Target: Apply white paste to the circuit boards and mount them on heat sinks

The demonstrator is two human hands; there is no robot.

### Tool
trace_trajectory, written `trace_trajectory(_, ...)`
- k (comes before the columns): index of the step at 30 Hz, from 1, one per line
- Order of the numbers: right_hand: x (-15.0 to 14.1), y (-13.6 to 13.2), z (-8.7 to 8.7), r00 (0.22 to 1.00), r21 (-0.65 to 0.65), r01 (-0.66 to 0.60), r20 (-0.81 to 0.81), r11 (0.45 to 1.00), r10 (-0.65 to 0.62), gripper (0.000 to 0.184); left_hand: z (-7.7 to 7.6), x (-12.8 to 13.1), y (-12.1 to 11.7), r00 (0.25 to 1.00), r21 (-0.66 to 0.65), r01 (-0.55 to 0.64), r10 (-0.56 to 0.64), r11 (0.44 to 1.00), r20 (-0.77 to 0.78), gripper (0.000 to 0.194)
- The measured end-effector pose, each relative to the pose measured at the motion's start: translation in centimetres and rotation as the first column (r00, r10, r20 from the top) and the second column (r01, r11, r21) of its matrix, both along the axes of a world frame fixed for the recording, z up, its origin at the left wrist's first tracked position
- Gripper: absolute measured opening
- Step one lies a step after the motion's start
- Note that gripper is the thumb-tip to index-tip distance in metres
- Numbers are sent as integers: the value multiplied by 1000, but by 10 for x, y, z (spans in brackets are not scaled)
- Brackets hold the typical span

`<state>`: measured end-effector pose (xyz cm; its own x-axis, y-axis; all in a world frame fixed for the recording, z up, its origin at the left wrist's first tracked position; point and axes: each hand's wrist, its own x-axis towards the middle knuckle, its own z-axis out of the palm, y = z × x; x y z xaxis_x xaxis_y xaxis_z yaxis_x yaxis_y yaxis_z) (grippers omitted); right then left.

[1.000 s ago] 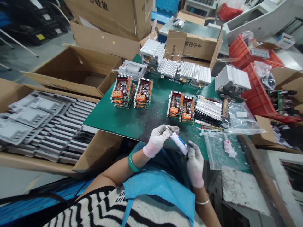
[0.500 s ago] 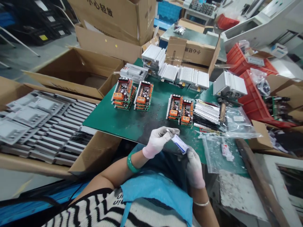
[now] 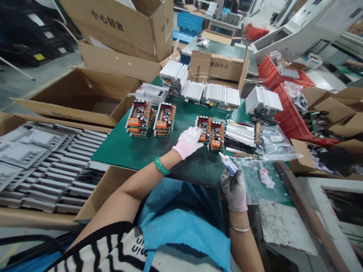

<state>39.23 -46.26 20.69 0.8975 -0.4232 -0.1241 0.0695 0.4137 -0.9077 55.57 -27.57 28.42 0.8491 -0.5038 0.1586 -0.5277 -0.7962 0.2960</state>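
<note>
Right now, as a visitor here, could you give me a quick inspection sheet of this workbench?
Surface: green mat, with dark stains.
Job's things: small white tube; stacked circuit boards.
Clutter: finned white metal blocks; plastic bag.
Hands: gloved left hand beside the boards; gloved right hand gripping the tube.
Cables: nothing clearly seen.
Surroundings: cardboard boxes; red crates.
</note>
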Motion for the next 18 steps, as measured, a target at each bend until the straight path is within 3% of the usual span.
trace_trajectory(3, 1, 1, 4, 998, 196, 64, -28, 979, -60, 40, -1, 3, 2, 997, 14, 36, -37, 999, 66, 38)
trace_trajectory(7, 1, 2, 7, 996, 291, 82, -43, 953, -73, 39, 1, -23, 27, 959, -63, 209, -192, 976, 209, 35)
trace_trajectory(11, 1, 1, 6, 993, 279, 109, -66, 954, -94, 37, -7, -77, 56, 888, -111, 430, -397, 896, 232, 26)
trace_trajectory(14, 0, 1, 4, 992, 246, 119, -68, 962, -106, 35, -23, -109, 67, 876, -128, 475, -453, 871, 167, 21)
trace_trajectory(18, -2, 2, 0, 994, 151, 97, -57, 984, -89, 31, -37, -116, 71, 872, -116, 488, -490, 865, 17, 31)
